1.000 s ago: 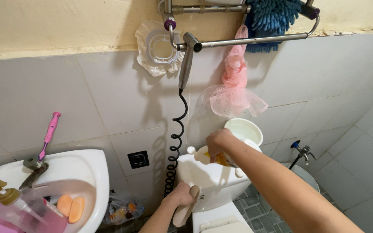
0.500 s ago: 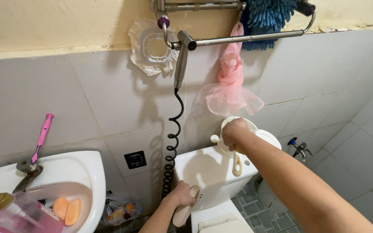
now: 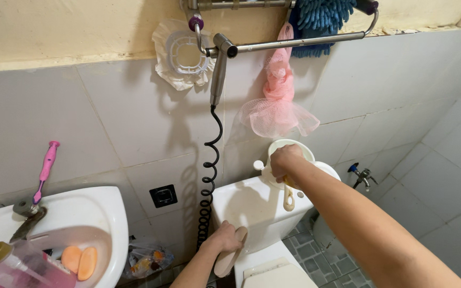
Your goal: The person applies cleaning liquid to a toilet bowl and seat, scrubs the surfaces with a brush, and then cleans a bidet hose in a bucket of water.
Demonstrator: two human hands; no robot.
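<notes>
Two hands working at a white toilet tank against a tiled bathroom wall.

We are seeing the right hand (image 3: 285, 161) closing its fingers around a cream plastic dipper (image 3: 289, 160), a round cup shape with a slotted handle hanging down; it is sitting on the smooth glossy lid of the toilet tank (image 3: 252, 205), at the far right corner near the wall. The left hand (image 3: 221, 238) is gripping a pale, flat, oval-ended brush handle (image 3: 229, 255) at the tank's lower left front edge. A black coiled hose (image 3: 208, 181) is dangling from a metal sprayer (image 3: 219, 72) just left of the tank. A pink mesh puff (image 3: 277, 106) is hanging from the steel rail (image 3: 300, 41) above the dipper. At left, a white ceramic sink (image 3: 102, 213) is holding two orange soap bars (image 3: 79, 260).
</notes>
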